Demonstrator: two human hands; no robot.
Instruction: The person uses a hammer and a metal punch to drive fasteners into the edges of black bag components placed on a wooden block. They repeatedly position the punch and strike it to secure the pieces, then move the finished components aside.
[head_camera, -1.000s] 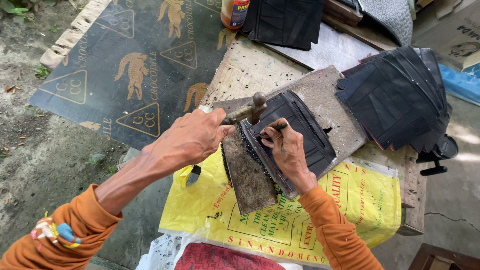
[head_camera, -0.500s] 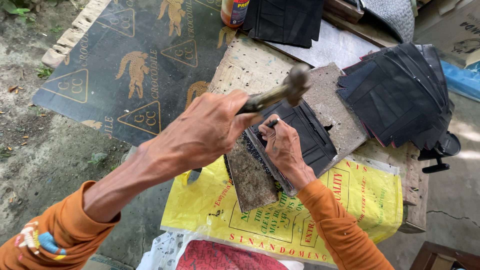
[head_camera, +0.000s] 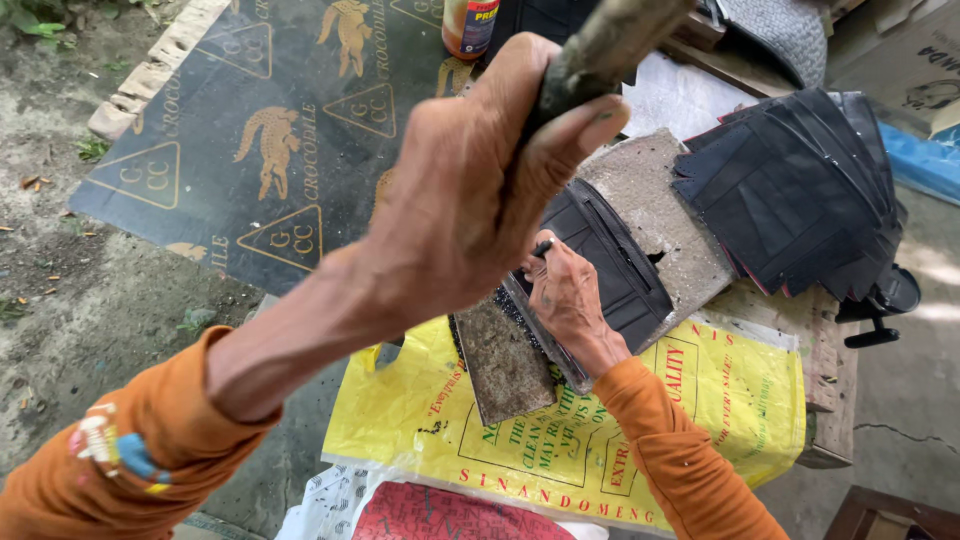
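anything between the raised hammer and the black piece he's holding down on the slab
Nothing visible. The left hand grips the hammer handle high above; the right hand pins the black piece on the stone slab, its fingers at the piece's left edge.

Rough stone slab (head_camera: 655, 195) — matt black leather piece (head_camera: 610, 265) — glossy yellow plastic sack (head_camera: 700, 410)

Setting: outdoor makeshift craft workshop.
Ground: bare dirt (head_camera: 60, 300) with weeds.
Work surface: stone slab (head_camera: 650, 200) on a rough wooden tabletop (head_camera: 825, 370).
Coverings: yellow woven sack (head_camera: 720, 400), black printed sheet (head_camera: 250, 130).
Stock: stacked black cut pieces (head_camera: 800, 190).
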